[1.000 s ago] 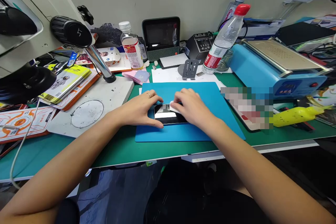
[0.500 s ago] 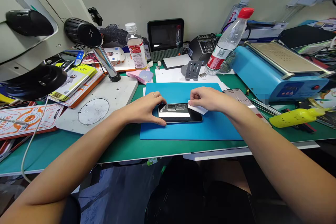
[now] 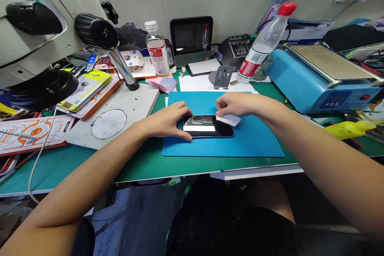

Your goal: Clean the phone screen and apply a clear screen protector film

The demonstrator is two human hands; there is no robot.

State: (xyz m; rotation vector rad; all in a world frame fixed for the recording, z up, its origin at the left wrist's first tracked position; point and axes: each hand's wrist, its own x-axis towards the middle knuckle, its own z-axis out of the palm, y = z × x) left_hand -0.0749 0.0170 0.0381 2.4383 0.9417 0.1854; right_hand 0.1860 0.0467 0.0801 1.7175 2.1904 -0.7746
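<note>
A black smartphone [image 3: 222, 130] lies face up on the blue mat [image 3: 192, 148], and its glossy screen reflects a bright band. My left hand [image 3: 172, 122] grips the phone's left end, thumb along the near edge and fingers at the far edge. Pinched in my right hand [image 3: 232, 105] is a folded white wipe [image 3: 230, 120], which touches the screen near the phone's far right corner. Whether it is paper or cloth I cannot tell. The curled right fingers partly hide the wipe.
A microscope [image 3: 96, 34] stands on a pale base at left, beside boxes [image 3: 90, 88]. Behind the mat are a phone stand [image 3: 223, 77], a small display [image 3: 191, 36] and bottles [image 3: 157, 54]. At right sit a blue hot-plate machine [image 3: 315, 82] and a yellow bottle [image 3: 348, 129].
The view has shifted slightly. My right forearm now covers the second phone that showed right of the mat. Both hands keep their grips, and the wipe stays at the phone's right end.
</note>
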